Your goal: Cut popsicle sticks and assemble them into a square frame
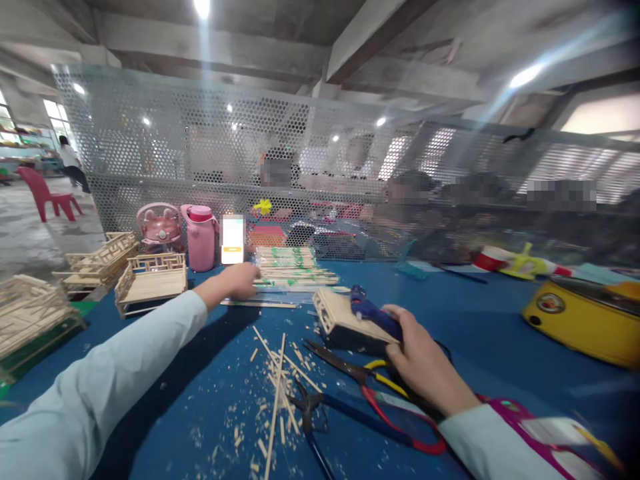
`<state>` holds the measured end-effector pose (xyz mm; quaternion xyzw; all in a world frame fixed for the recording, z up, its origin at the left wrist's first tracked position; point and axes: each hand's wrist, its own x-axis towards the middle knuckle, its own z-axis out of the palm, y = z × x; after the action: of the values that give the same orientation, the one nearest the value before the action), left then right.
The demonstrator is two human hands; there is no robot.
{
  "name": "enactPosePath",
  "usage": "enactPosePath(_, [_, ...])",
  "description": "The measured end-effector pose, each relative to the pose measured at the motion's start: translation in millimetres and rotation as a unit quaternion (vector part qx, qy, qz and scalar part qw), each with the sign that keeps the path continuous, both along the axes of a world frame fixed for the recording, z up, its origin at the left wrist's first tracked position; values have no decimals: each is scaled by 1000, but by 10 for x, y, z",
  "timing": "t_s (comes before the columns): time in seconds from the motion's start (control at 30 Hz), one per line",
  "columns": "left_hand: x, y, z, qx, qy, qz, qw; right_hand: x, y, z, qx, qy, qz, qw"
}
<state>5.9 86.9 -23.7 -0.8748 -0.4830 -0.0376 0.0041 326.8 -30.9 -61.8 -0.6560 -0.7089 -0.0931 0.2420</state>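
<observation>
My left hand (241, 280) reaches forward to the left end of a pile of thin wooden sticks (295, 267) in green-printed wrapping. Its fingers are smeared by motion, so their grip is unclear. My right hand (417, 350) is closed around the handle of a blue glue gun (377, 317). The gun lies over a small wooden frame piece (335, 310), its nozzle end towards the back. Just left of the right hand are scissors (345, 363) with red and yellow handles. Nearer to me are nippers (310, 403) with dark blue handles, among loose sticks (277, 400) and chips.
Small wooden stick-built benches (153, 283) stand on the left. Behind them are a pink bottle (201, 240) and a lit phone (233, 240). A perforated metal screen (200, 147) closes the back. A yellow pot (575, 323) sits at right, purple-handled scissors (515, 417) nearer.
</observation>
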Motion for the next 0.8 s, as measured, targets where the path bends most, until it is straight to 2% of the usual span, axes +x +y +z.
enactPosePath(0.1, [448,-106,-102,9,-32,-76,997,-28,-3,31,27,35,-44,998])
enactPosePath(0.2, [854,-184,-265,6,-51,-118,992,-44,-10,52,49,61,-75,994])
enactPosePath(0.27, [1032,-198,-355,-1,-57,-115,992,-51,-18,58,52,64,-78,993])
enactPosePath(0.33, [1111,-183,-401,-2,-56,-88,994,-52,-24,53,49,57,-66,995])
enactPosePath(0.43, [1043,-126,-401,4,-51,-23,998,-41,-26,24,53,29,-29,998])
enactPosePath(0.57, [746,-60,-381,11,-55,50,997,-9,-3,-49,58,-43,39,997])
enactPosePath(0.67, [534,-30,-391,1,-77,39,996,13,22,-105,31,-83,58,994])
enactPosePath(0.8, [380,102,-389,16,-119,20,993,29,37,-135,30,-80,36,996])
